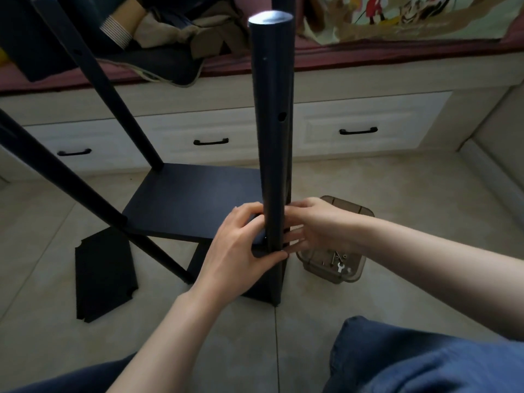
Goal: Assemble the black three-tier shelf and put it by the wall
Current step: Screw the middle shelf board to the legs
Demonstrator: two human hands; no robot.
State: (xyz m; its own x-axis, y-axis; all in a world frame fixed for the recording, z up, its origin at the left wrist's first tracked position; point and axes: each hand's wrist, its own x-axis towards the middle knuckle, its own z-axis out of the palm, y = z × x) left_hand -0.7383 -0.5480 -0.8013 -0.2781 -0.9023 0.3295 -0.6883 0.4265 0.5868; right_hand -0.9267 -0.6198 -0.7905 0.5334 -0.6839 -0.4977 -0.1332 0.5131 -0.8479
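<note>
The black shelf stands partly built on the tiled floor. A thick black post (272,123) rises close to me, with other posts (93,80) leaning away on the left. A black shelf board (187,199) sits between the posts above a lower board (263,290). My left hand (238,248) grips the board's near corner where it meets the front post, thumb on the post. My right hand (314,225) reaches behind the same post at that joint; its fingertips are hidden by the post. A third loose black board (105,273) lies flat on the floor to the left.
A translucent brown plastic box (331,265) holding screws and a small wrench sits on the floor right of the post. White drawers with black handles (211,141) run under a bed platform behind. My knees in blue trousers (425,361) are at the bottom.
</note>
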